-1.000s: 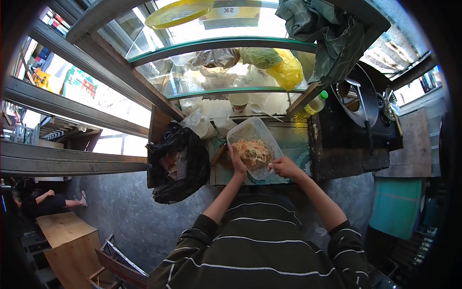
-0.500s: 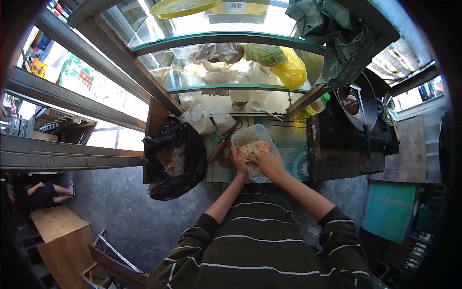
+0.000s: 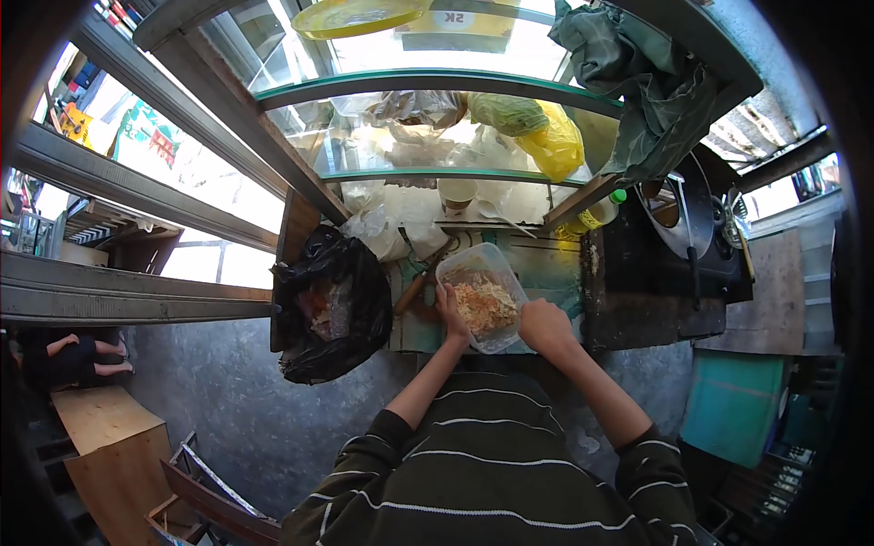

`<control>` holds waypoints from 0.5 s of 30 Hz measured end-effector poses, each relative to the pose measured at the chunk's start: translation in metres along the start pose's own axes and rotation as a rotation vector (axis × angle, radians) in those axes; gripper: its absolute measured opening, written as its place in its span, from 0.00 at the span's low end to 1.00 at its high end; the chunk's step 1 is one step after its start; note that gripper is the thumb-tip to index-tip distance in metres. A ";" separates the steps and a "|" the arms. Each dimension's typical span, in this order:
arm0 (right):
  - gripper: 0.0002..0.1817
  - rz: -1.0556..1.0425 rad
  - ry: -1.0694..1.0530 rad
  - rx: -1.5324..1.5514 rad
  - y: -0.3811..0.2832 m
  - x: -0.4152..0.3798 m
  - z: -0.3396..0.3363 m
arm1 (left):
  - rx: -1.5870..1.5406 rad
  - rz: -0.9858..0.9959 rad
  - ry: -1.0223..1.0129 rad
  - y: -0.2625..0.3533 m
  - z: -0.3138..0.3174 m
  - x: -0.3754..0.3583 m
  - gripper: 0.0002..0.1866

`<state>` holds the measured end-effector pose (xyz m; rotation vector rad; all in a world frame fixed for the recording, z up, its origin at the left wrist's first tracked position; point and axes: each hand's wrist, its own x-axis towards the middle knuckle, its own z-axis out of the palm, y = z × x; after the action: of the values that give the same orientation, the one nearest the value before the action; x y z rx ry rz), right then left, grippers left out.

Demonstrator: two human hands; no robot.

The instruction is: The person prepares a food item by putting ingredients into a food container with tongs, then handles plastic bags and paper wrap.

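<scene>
A clear plastic container (image 3: 473, 259) holding a shredded orange and whitish food mix (image 3: 487, 305) sits tilted at the counter's front edge. My left hand (image 3: 452, 314) grips its left wall. At the right wall is my right hand (image 3: 548, 328), its fingers curled in against the rim; whether they hold the rim or something small is hidden. Left of the container lies a wooden-handled tool (image 3: 411, 293). An open black plastic bag (image 3: 360, 314) with scraps inside stands farther left.
Behind the container are a paper cup (image 3: 455, 196), a white spoon (image 3: 505, 218) and a green-capped bottle (image 3: 601, 211). A glass cabinet with a yellow bag (image 3: 555, 146) rises above. A black stove (image 3: 637, 273) stands right. A seated person (image 3: 77, 359) is far left.
My right hand has moved out of the food to the container's right side. The food is more exposed, and the view has shifted slightly.
</scene>
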<state>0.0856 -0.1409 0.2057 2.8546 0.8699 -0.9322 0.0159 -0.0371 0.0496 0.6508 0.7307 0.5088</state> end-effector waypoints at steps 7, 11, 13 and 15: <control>0.10 -0.034 -0.060 0.042 -0.034 0.011 0.096 | 0.252 0.069 0.067 -0.045 -0.035 0.024 0.37; 0.11 -0.073 -0.116 0.127 -0.035 0.005 0.078 | 0.213 0.052 0.059 -0.041 -0.035 0.024 0.36; 0.12 -0.132 -0.239 0.029 -0.012 0.016 0.070 | 0.084 0.033 0.037 -0.022 -0.019 0.011 0.30; 0.13 -0.155 -0.326 -0.034 0.004 0.018 0.025 | 0.032 -0.010 -0.008 -0.014 -0.013 0.008 0.30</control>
<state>0.0865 -0.1397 0.1750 2.5295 1.0630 -1.3347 0.0139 -0.0373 0.0291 0.6785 0.7353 0.4856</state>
